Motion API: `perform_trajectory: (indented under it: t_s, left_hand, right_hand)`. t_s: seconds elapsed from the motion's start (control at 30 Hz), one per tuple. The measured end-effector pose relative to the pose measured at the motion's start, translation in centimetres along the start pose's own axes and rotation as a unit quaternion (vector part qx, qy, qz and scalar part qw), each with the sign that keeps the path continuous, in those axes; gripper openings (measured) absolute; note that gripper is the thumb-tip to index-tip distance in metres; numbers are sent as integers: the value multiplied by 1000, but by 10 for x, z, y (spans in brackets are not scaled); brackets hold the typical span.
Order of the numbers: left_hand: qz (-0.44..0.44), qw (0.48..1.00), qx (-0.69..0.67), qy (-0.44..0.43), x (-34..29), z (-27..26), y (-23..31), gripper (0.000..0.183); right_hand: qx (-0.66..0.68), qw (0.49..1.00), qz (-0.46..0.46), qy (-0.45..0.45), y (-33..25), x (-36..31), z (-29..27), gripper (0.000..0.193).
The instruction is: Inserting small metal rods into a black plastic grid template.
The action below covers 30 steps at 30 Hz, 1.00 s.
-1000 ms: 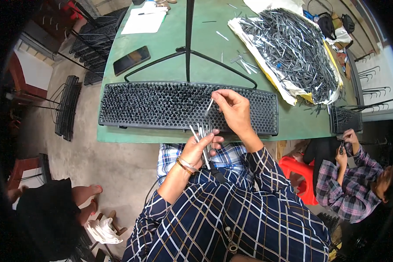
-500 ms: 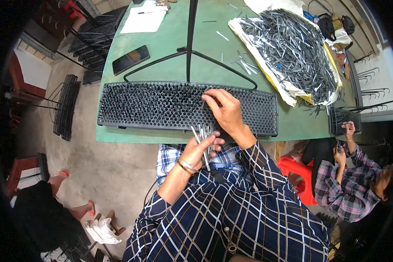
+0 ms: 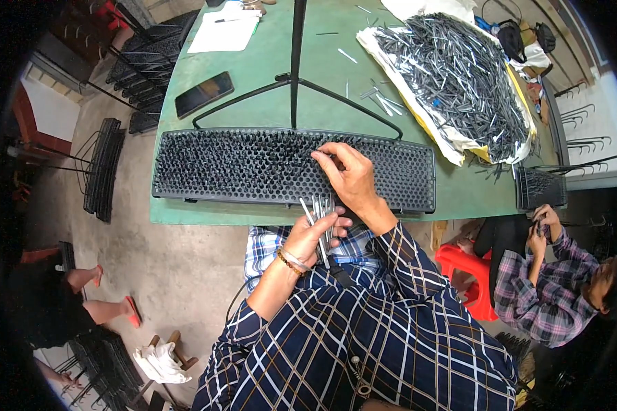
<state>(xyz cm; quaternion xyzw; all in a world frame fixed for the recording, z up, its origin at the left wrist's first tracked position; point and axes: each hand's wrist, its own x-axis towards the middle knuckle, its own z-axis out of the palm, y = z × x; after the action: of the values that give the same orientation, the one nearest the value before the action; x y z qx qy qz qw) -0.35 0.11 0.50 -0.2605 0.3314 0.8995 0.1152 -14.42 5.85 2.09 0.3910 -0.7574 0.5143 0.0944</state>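
A long black rack [image 3: 401, 171] full of round holes lies along the near edge of the green table. Dark pegs or rod ends stick up from most of it, while the right end shows bare holes. My left hand [image 3: 310, 238] is closed round a bunch of thin silvery metal rods [image 3: 317, 207], just in front of the rack. Above the middle of the rack, my right hand [image 3: 354, 179] has thumb and forefinger pinched close to the holes. Whatever sits between those fingertips is too small to make out.
A large heap of metal rods [image 3: 452, 82] fills a white sack at the right. Behind the rack rises a black wire handle [image 3: 293, 103]. A phone [image 3: 204, 94] and papers [image 3: 223, 34] lie left. Another person [image 3: 548, 288] works at right; someone else's legs [image 3: 106, 312] show at left.
My right hand has shifted slightly left over the rack, still pinched. My left hand stays with its rods. The co-worker at right has brought both hands together; the person at left has stepped.
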Motion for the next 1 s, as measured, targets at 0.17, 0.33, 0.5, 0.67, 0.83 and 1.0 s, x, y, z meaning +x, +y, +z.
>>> perform_trajectory:
  t_s: [0.17,0.33,0.5,0.67,0.83,1.0]
  left_hand:
    - [-1,1000,-4,1,-1,-1,0,30]
    - [3,1000,-5,0,-2,0,2,31]
    - [2,1000,-5,0,-2,0,2,31]
    - [3,1000,-3,2,-2,-1,2,32]
    - [-2,1000,-2,-11,-5,4,4,31]
    - [6,1000,-2,-3,-5,4,6,29]
  right_hand:
    - [-16,1000,-20,0,1,1,3,11]
    - [-31,999,-15,-3,-3,-2,2,12]
    - [-59,996,-73,12,-2,-1,0,11]
    - [-46,998,-34,-3,-2,-4,0,9]
    - [-102,993,-62,-22,-2,-5,-4,11]
    - [-28,1000,-6,10,-11,-5,-17,14]
